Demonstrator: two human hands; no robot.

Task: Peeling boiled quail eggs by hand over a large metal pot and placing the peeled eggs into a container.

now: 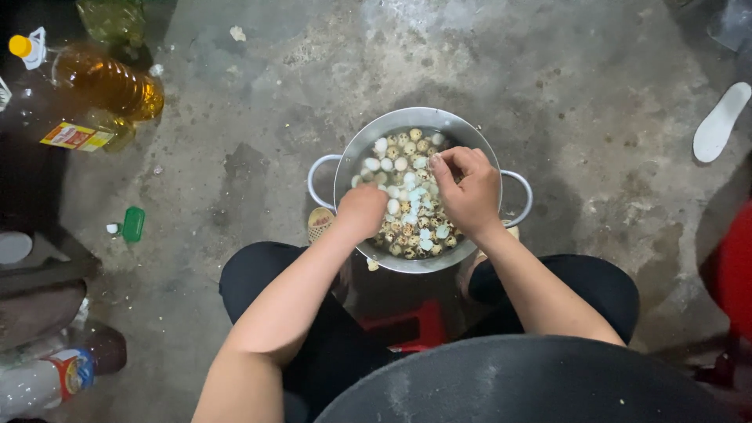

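A round metal pot (374,139) with two loop handles stands on the concrete floor between my knees. It holds water with several small speckled quail eggs (413,249) and several peeled white ones (388,164). My left hand (361,211) reaches into the pot's near left side, fingers curled down among the eggs. My right hand (468,192) hovers over the pot's right side, its fingertips pinched on a small egg (435,159). What the left hand grips is hidden.
A big oil bottle (94,86) lies at the far left. A small green lighter (133,224) rests on the floor left of the pot. A white sandal sole (721,122) lies at the right. A red stool (411,323) sits under me. Another bottle (55,376) lies at the lower left.
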